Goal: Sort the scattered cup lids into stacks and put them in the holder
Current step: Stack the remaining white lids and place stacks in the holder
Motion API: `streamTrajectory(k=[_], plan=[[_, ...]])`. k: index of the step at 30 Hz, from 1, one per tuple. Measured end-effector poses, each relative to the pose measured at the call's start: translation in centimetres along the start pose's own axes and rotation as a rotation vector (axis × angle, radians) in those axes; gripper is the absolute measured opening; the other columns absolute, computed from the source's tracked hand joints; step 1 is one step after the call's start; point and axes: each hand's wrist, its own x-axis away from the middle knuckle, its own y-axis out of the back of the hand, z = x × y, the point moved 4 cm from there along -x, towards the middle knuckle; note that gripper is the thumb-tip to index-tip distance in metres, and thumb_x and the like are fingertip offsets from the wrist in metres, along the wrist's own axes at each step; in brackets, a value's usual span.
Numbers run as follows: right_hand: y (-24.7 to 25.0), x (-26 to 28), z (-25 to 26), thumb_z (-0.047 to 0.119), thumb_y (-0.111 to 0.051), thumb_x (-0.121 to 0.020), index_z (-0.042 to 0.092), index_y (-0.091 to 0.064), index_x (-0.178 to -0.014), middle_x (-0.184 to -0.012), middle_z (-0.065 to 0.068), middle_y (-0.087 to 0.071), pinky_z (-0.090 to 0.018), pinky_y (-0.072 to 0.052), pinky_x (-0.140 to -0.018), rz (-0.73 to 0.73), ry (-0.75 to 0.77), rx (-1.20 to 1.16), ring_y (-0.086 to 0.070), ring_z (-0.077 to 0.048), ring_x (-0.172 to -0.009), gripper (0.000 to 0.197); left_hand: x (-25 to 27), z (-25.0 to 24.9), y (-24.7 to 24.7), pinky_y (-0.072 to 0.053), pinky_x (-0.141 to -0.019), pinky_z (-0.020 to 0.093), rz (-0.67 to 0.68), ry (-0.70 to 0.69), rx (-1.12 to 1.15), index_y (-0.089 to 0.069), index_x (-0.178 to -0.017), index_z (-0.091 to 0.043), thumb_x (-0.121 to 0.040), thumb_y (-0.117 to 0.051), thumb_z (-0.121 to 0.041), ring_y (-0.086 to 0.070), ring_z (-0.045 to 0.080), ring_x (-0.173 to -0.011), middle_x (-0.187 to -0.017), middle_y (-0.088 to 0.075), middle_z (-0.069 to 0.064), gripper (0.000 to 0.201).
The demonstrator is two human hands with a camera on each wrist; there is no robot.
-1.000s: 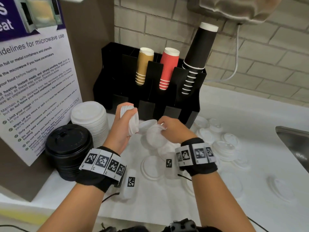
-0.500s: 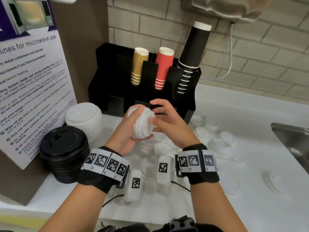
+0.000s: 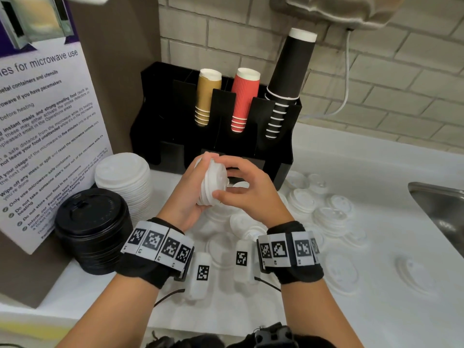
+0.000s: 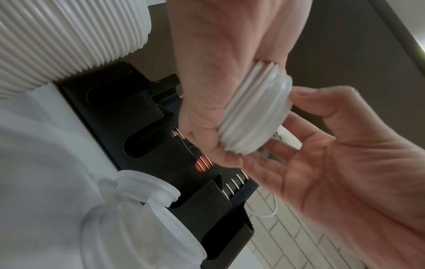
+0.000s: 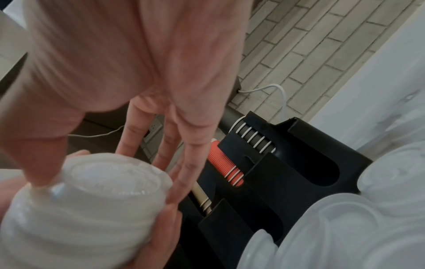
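Pale brick wall (image 3: pixel 376 71), white counter (image 3: pixel 376 310), steel sink (image 3: pixel 442 209).

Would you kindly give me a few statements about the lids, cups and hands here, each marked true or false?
1. The left hand grips a small stack of white lids. True.
2. The right hand rests flat on the counter. False: it is raised at the stack, thumb against its rim.
3. The black holder has three cup stacks in it: tan, red and black. True.
4. The stack of black lids stands inside the holder. False: it stands on the counter beside the tall stack of white lids.
5. Loose lids lie on the counter between the holder and the sink. True.
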Motion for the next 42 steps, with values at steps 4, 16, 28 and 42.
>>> streamTrajectory(k=[4, 16, 28, 42], plan=[[-0.1, -0.1, -0.3, 0.005, -0.080, -0.073, 0.020, -0.061, -0.122, -0.126, 0.002, -0.057, -0.036, -0.058, -0.085, -0.033, 0.010, 0.007, -0.057, -0.013, -0.115, 0.055, -0.2, 0.3, -0.3, -0.041, -0.100, 0.062, -0.050, -0.001, 0.040, -0.048, -0.134, -0.017, -0.083, -0.043, -0.062, -0.055, 0.043, -0.120, -0.133, -0.055, 0.021, 0.068], [-0.3, -0.3, -0.8, 0.019, -0.085, -0.070, 0.022, -0.049, -0.127, -0.116, 0.011, -0.059, -0.021, -0.052, -0.085, 0.038, -0.072, 0.113, -0.056, -0.004, -0.108, 0.068, -0.6, 0.4, 1.1, -0.052, -0.072, 0.039, -0.075, 0.015, 0.029, -0.060, -0.108, -0.027, -0.075, -0.067, -0.029, -0.064, 0.029, -0.099, -0.110, -0.064, 0.011, 0.035], [-4.8, 2.8, -4.6, 0.023, -0.082, -0.070, 0.024, -0.042, -0.135, -0.127, -0.005, -0.046, -0.040, -0.032, -0.095, 0.777, -0.380, 1.296, -0.031, -0.030, -0.123, 0.077, -1.0, -0.6, 3.1, -0.048, -0.061, 0.029, -0.240, -0.095, -0.025, -0.052, -0.104, -0.034, -0.091, -0.060, -0.022, -0.053, 0.017, -0.095, -0.104, -0.052, -0.004, 0.019], [1.1, 0.6, -1.8, 0.025, -0.081, -0.073, 0.033, -0.052, -0.120, -0.106, 0.004, -0.057, -0.023, -0.052, -0.079, 0.119, -0.214, 0.327, -0.059, -0.014, -0.094, 0.055, -0.4, -1.0, 2.6, -0.051, -0.068, 0.030, -0.262, -0.163, -0.037, -0.054, -0.101, -0.034, -0.090, -0.061, -0.032, -0.055, 0.014, -0.096, -0.100, -0.055, -0.007, 0.013]])
